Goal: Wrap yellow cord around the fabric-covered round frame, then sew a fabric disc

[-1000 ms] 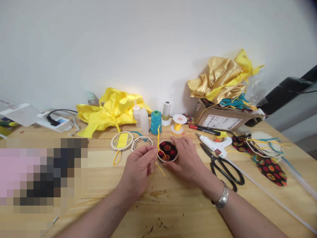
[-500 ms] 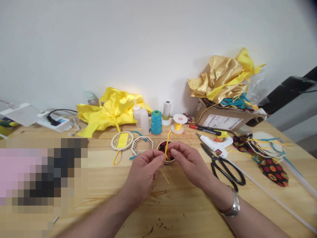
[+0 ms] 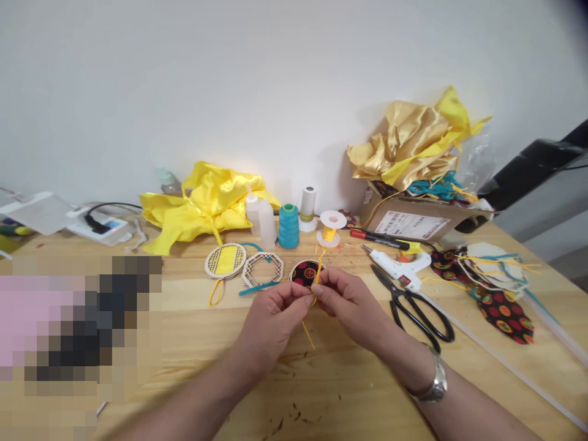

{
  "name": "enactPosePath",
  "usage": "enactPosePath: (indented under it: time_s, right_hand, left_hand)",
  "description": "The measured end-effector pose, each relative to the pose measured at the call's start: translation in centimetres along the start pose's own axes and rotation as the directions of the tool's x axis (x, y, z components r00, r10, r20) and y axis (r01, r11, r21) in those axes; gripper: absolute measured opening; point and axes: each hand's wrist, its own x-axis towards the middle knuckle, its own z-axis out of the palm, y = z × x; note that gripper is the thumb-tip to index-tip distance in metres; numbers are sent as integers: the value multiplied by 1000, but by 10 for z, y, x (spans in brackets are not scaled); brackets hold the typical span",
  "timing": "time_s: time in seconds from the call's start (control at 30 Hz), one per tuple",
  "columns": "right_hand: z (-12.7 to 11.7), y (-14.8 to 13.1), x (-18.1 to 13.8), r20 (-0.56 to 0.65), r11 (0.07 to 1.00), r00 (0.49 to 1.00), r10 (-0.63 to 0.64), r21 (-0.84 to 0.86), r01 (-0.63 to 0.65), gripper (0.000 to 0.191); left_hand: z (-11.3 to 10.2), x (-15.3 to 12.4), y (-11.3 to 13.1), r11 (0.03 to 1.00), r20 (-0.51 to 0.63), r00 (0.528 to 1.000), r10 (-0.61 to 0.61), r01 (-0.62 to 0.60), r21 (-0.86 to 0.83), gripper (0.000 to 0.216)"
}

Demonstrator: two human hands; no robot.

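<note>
Both hands meet over a yellow cord [image 3: 320,267] at the near edge of a round frame [image 3: 304,273] backed with dark, red-patterned fabric. My left hand [image 3: 278,312] pinches the cord low down, thumb against forefinger. Close beside it, my right hand [image 3: 349,306] pinches the same cord where it rises. A loop of cord stands above my fingers, and a loose end hangs below them. The fingertips cover the spot where the cord meets the frame. To the left lie an octagonal lattice frame [image 3: 263,271] and a round lattice frame [image 3: 225,261] with yellow fabric and a cord loop.
Behind the frames stand a teal thread cone [image 3: 289,228], a yellow spool [image 3: 329,234] and white squeeze bottles [image 3: 267,224]. Black scissors [image 3: 413,306] and a glue gun [image 3: 400,267] lie right of my hands. A cardboard box [image 3: 413,217] holds fabric scraps. Yellow satin [image 3: 202,211] lies at the back left.
My right fingers have come in from beside the cord and closed on it next to my left fingertips. The cord loop leans further right, and more of the patterned frame shows.
</note>
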Motion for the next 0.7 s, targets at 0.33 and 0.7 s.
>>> enactPosePath:
  time_s: [0.33, 0.7]
  right_hand:
    - [-4, 0, 1, -25, 998, 999, 31, -49, -32, 18]
    - [-7, 4, 4, 52, 992, 993, 107, 56, -110, 19]
  left_hand:
    - [-1, 0, 2, 999, 47, 999, -19, 18, 29, 17]
    - [-3, 1, 1, 997, 46, 999, 5, -9, 73, 18]
